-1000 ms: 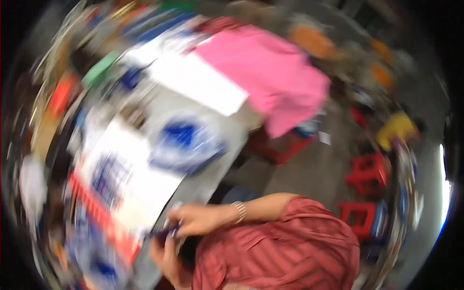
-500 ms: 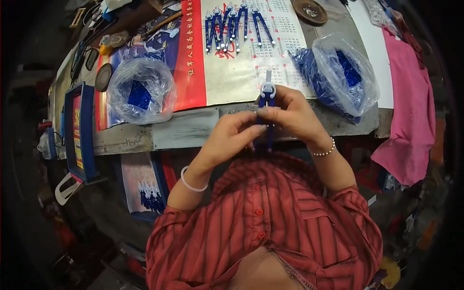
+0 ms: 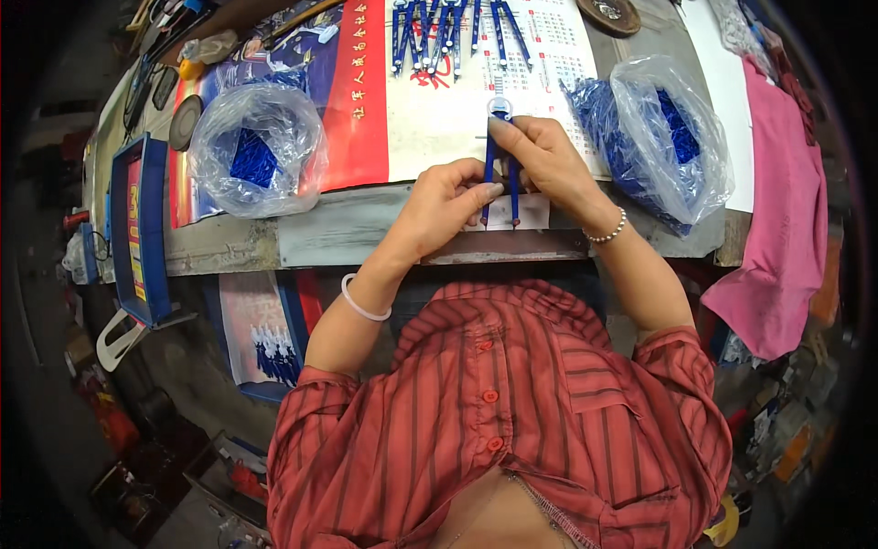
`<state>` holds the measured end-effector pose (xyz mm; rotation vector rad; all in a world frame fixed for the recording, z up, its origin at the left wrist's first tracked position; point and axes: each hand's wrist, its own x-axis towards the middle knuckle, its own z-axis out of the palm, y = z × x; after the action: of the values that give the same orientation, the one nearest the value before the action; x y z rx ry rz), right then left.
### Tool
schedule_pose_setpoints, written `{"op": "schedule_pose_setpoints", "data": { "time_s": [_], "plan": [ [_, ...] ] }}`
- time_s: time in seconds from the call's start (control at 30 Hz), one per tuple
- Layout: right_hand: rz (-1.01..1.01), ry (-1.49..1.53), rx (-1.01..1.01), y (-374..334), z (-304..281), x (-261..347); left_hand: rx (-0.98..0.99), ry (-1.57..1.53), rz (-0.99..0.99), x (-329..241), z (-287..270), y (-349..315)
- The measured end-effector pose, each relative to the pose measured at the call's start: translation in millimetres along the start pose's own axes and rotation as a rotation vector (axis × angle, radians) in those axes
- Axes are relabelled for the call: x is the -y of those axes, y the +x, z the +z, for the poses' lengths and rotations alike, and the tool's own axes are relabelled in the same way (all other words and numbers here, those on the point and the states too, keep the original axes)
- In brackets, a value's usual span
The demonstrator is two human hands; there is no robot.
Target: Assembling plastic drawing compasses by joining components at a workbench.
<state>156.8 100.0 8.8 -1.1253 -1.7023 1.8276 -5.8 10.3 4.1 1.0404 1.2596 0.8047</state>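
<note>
Upright over the table's near edge is a blue drawing compass (image 3: 515, 197), its pale round head at the top and its two legs slightly apart, points down. Gripping it just below the head is my right hand (image 3: 553, 165), thumb in front and the other fingers mostly behind. My left hand (image 3: 444, 206) pinches one leg lower down between thumb and fingers. Several finished-looking blue compasses (image 3: 450, 41) lie side by side on the paper beyond my hands.
Clear plastic bags of small blue parts stand on both sides, a left bag (image 3: 206, 151) and a right bag (image 3: 631, 178). A blue tray (image 3: 157, 238) leans at the left edge; a lower box (image 3: 291, 316) holds more compasses. Pink cloth (image 3: 777, 229) hangs at the right.
Both hands and the compass have moved forward, away from my body and over the table edge. My right thumb has shifted up towards the compass head. The camera view has shifted slightly.
</note>
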Motion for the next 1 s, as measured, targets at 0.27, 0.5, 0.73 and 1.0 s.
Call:
{"op": "schedule_pose_setpoints", "data": {
  "time_s": [0.27,0.5,0.73,1.0],
  "plan": [
    [-0.031,0.07,0.045,9.8,-2.4,-7.3,-0.077,0.046,-0.022,3.5,2.5,3.7],
    [0.036,0.093,0.075,10.0,-5.5,-8.1,-0.085,0.102,-0.012,3.7,5.9,3.3],
    [0.053,0.112,0.099,10.5,-5.1,-5.4,-0.142,0.095,-0.013,3.3,6.7,4.0],
    [0.012,0.088,0.078,11.7,-5.6,-9.6,-0.146,0.152,-0.011,5.1,6.3,4.6]
  ]
}}
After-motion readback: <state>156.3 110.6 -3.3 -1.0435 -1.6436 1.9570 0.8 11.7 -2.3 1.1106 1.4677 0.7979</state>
